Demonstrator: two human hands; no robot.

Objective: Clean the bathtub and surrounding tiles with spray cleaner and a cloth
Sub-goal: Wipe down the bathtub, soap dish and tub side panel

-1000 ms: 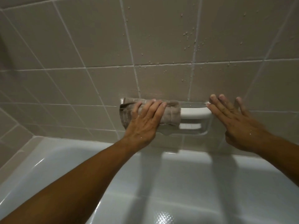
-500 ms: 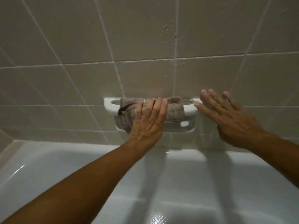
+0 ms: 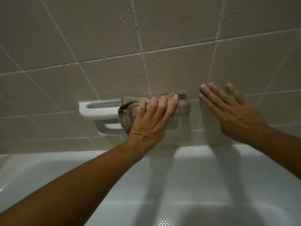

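A beige cloth (image 3: 183, 106) is draped over the right end of a white ceramic soap holder with a grab bar (image 3: 97, 110) set in the tiled wall (image 3: 97, 38). My left hand (image 3: 151, 121) holds the cloth there, fingers laid over its top and thumb hidden beneath. My right hand (image 3: 231, 111) lies flat on the tiles just right of the cloth, fingers straight and spread. Water droplets dot the tiles above. The white bathtub (image 3: 48, 162) runs below the wall. No spray bottle is in view.
The holder's left end and its lower recess (image 3: 110, 126) show bare. Both arms cast shadows on the tub's rim and inner wall. A textured anti-slip patch (image 3: 164, 221) shows on the tub floor at the bottom edge.
My left hand has slid the cloth along the bar from its left end to its right end. My right hand has stayed flat against the wall, now on tile beside the holder.
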